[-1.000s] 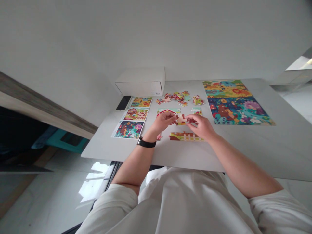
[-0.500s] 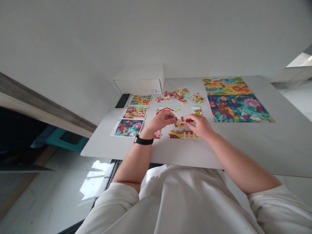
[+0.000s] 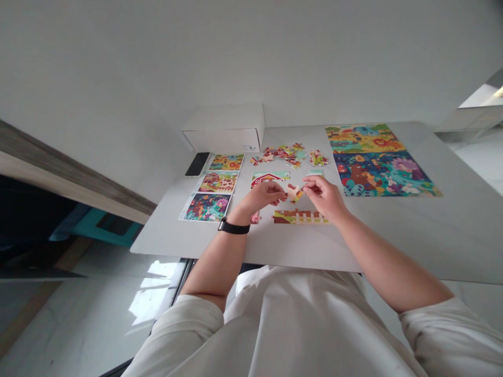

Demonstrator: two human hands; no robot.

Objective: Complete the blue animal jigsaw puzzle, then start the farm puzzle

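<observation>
My right hand [image 3: 324, 197] pinches a small multicoloured jigsaw piece [image 3: 294, 192] between its fingertips, above the table. My left hand [image 3: 265, 195] has its fingers curled, ending at that piece's left edge. Below the left hand lies a small pink piece [image 3: 255, 218]. A joined strip of pieces showing a brown fence [image 3: 299, 217] sits just below the hands. A section with a red barn roof [image 3: 269, 179] lies just above my left hand. A pale green piece [image 3: 315, 172] is partly hidden behind my right hand's fingers.
Loose pieces lie heaped [image 3: 281, 154] at the back of the white table [image 3: 298, 246], with a smaller cluster [image 3: 317, 158] to their right. Several picture cards [image 3: 218, 181] line the left side. A finished puzzle [image 3: 379, 159], a white box [image 3: 223, 128] and a phone [image 3: 197, 164] stand around them.
My hands have drawn slightly apart, and the right one has risen and turned. The piece now shows clearly between them, with less dark red at my right fingertips.
</observation>
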